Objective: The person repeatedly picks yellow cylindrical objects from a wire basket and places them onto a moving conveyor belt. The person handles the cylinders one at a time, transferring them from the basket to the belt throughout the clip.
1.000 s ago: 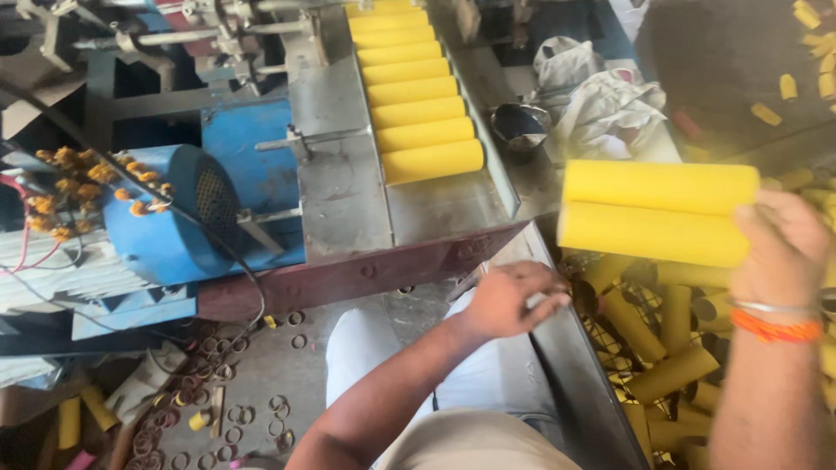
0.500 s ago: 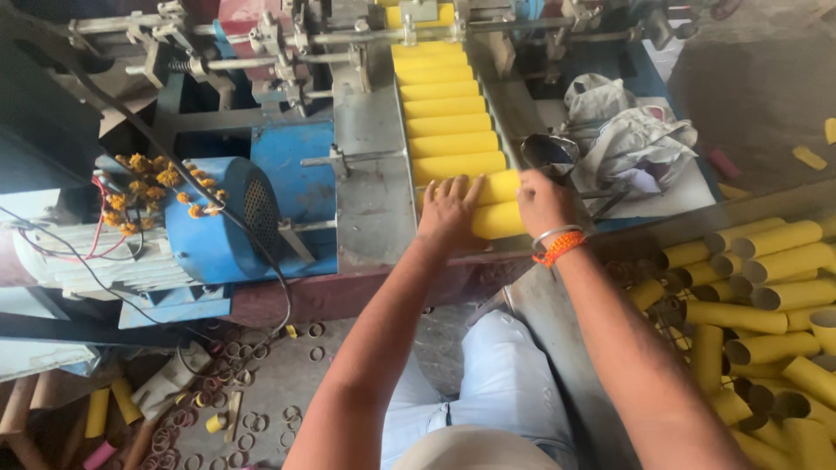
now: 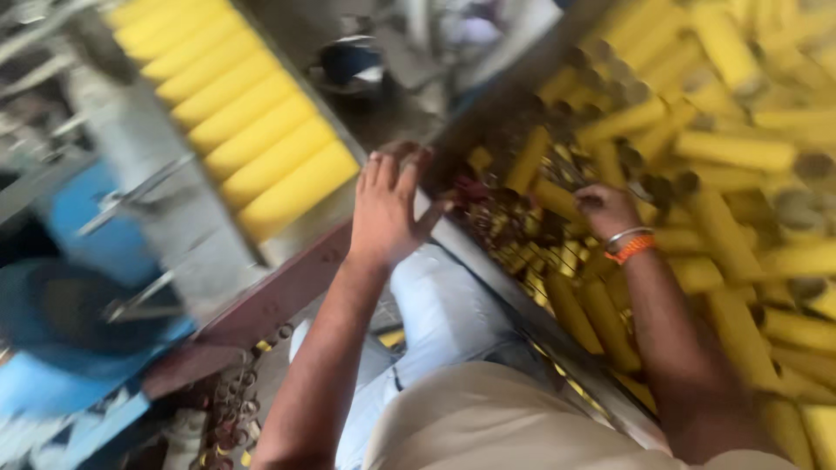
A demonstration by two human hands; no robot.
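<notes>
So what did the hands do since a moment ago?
The right hand left the yellow tubes in the tray and reached right into the tube pile. The left hand slid off to the tray's edge. The tray row stayed put.

No packages, labels, signs or screens are visible in the head view. The frame is motion-blurred; no printed surface can be made out on anything in it.
</notes>
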